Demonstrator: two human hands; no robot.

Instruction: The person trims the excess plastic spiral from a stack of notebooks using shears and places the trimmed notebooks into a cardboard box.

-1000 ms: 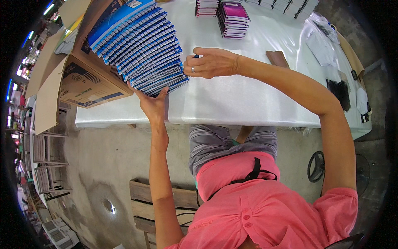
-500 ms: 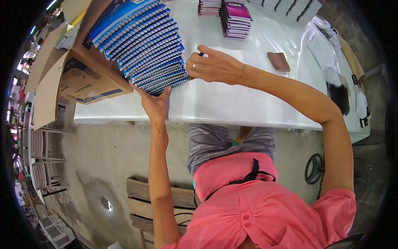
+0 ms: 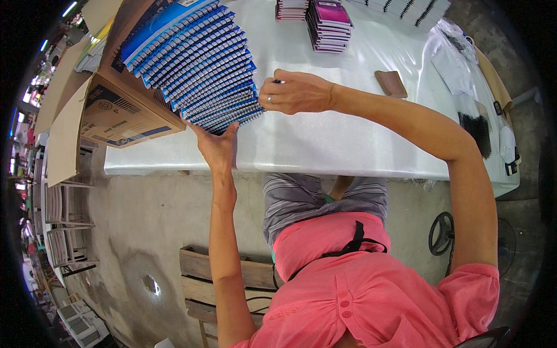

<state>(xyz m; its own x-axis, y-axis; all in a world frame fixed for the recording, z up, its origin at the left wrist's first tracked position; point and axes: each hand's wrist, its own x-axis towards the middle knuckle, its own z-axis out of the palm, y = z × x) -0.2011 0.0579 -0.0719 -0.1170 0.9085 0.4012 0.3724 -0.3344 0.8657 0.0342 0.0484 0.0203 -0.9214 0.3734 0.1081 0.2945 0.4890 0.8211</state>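
Observation:
A leaning stack of blue spiral-bound notebooks (image 3: 197, 64) rests on the white table (image 3: 325, 145), spilling out of a cardboard box (image 3: 125, 113). My left hand (image 3: 219, 148) is flat under the stack's near end, palm pressed against the lowest notebooks. My right hand (image 3: 293, 93) reaches in from the right and grips the wire-bound edges at the stack's right side. Its fingers curl around the spirals, with a ring showing on one finger.
A pile of pink-covered notebooks (image 3: 328, 20) stands at the table's far side, with more stacks behind it. A small brown wallet-like object (image 3: 390, 83) lies to the right. Plastic bags and a black bundle (image 3: 478, 124) sit at the far right. A wooden bench (image 3: 209, 284) is below me.
My right hand has slid a little along the stack's spiral edge. My left hand has stayed pressed under the stack. The view has shifted slightly closer.

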